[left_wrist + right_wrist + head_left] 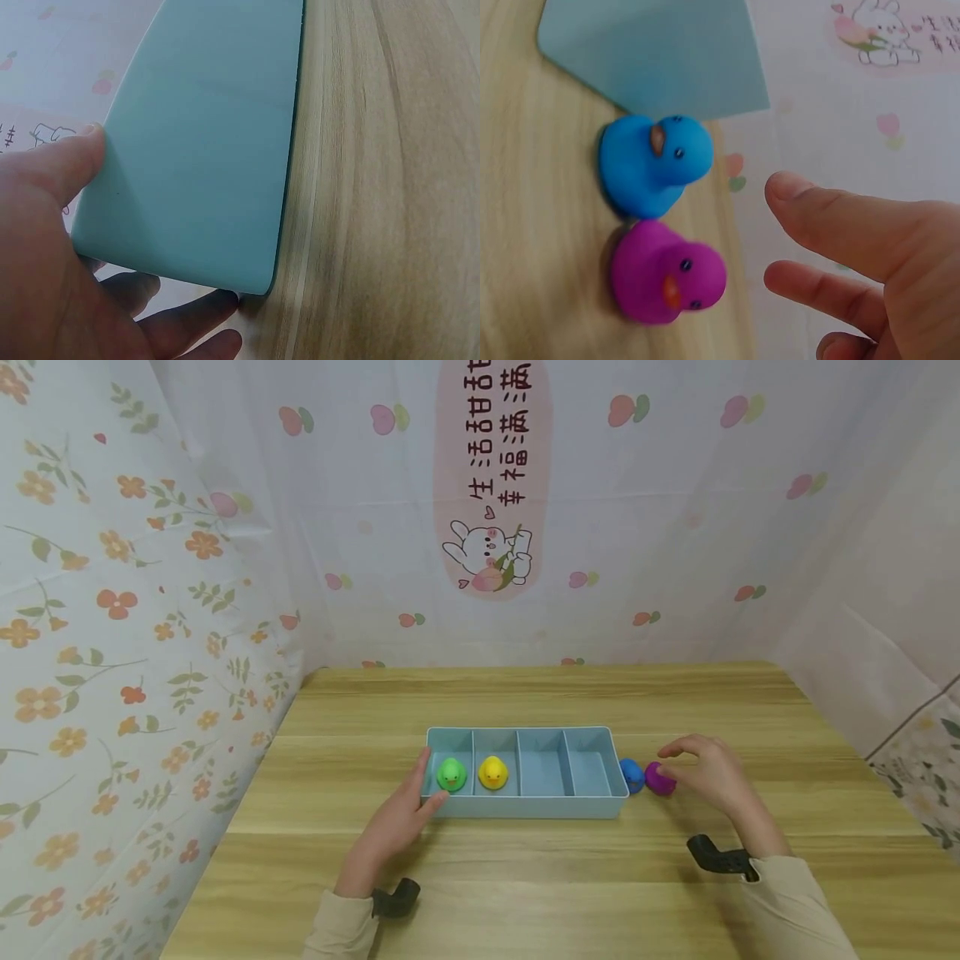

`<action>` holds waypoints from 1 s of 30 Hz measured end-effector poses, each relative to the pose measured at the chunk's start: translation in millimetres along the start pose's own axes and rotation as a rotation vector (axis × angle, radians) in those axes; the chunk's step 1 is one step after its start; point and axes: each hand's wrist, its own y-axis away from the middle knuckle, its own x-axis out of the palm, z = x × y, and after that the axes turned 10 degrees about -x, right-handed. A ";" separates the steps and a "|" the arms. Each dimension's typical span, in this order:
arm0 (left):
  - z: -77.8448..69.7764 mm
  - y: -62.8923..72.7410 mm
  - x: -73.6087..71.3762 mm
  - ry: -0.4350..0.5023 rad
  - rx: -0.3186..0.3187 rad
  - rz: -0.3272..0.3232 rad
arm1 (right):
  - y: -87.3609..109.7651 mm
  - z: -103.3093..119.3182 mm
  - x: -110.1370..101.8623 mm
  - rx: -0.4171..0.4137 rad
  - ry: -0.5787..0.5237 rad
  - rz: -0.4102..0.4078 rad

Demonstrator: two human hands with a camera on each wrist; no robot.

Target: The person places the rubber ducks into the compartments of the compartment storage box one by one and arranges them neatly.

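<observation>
A light blue divided box [528, 807] stands on the table. In its leftmost compartment sits a green toy duck [452, 774], with a yellow toy duck [492, 772] in the one beside it. My left hand [397, 818] grips the box's left end, the thumb at the front wall's rim [112, 142] and the fingers round the end. Right of the box, a blue toy duck [649, 165] and a purple toy duck [664, 274] sit against each other. Over the purple duck hovers my right hand [708, 777], thumb and fingers apart, holding nothing.
The wood-grain table [525, 885] extends around the box on all sides. Behind it hangs a white printed cloth [360, 552], and a floral cloth [112, 652] hangs along the left side. Each wrist wears a black strap mount [396, 900].
</observation>
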 end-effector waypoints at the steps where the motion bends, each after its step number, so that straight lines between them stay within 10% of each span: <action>1: -0.2 0.1 0.0 -0.001 -0.001 0.001 | 1.4 -2.1 0.1 0.005 -0.002 0.006; 30: -0.2 0.0 0.3 -0.005 0.004 0.000 | 18.5 -35.2 23.9 -0.007 -0.065 0.076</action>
